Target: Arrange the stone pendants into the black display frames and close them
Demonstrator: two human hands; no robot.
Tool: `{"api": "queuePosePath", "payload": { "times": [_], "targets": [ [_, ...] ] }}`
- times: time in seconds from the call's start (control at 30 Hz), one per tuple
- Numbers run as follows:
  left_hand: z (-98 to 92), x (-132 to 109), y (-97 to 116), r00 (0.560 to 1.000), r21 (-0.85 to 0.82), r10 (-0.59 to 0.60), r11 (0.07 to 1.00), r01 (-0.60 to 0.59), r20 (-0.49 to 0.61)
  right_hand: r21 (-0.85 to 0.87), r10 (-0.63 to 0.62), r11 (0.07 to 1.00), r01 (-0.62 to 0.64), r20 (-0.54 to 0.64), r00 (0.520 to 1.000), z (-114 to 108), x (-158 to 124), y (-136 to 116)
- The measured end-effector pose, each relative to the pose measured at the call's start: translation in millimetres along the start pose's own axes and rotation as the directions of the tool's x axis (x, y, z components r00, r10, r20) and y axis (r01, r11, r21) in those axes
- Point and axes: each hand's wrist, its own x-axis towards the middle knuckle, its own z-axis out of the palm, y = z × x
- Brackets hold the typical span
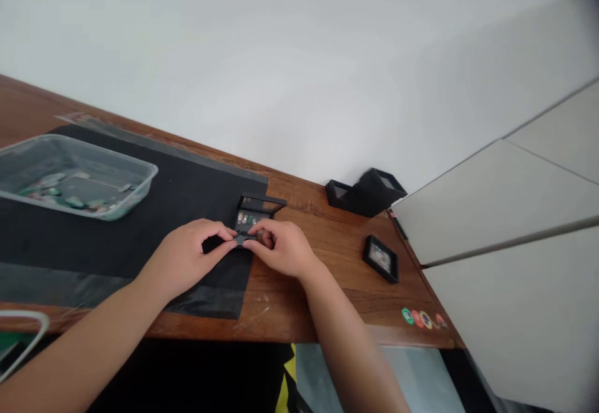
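A small black display case (263, 199) stands at the right edge of the black mat with its windowed lid raised. Several small stones (246, 218), pale and green, lie in a row inside it. At the case's front, my left hand (189, 254) pinches a small dark piece (241, 237) between thumb and forefinger from the left. From the right, my right hand (283, 246) pinches the same piece, its other fingers curled over the case. The fingertips partly hide this piece, and its exact kind does not show.
On the left, a clear plastic tub (135, 198) of green and pale pieces sits on the black mat (187, 182). Black cases (374, 193) are stacked by the wall. Another framed case (381, 258) and round stickers (418, 319) are at the wooden table's (322, 257) right.
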Motion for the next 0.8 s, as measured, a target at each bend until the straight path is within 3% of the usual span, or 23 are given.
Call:
{"api": "queuePosePath", "payload": {
  "times": [0.13,0.3,0.43,0.63,0.8],
  "targets": [
    [-1.2,0,-1,1.000,-0.009,0.007,1.000,-0.007,0.009,0.062,-0.020,0.998,0.019,0.017,1.000,-10,-9,-10],
    [-1.8,-1,-2,1.000,-0.017,0.005,1.000,-0.004,0.011,0.258,0.038,0.965,-0.044,0.027,0.999,-19,-29,-9],
    [-1.7,-2,-3,1.000,-0.014,0.012,1.000,-0.012,0.006,0.166,0.068,0.984,-0.064,-0.017,0.998,-13,-33,-1],
    [0.3,-2,-3,0.998,-0.022,0.051,0.998,-0.052,-0.031,0.093,0.008,0.996,-0.005,-0.037,0.999,-1,-29,-4],
    [-1.6,-2,6,0.973,-0.082,0.193,0.976,-0.204,-0.128,0.142,-0.048,0.988,0.053,-0.044,0.998,7,-28,-9]
  ]
}}
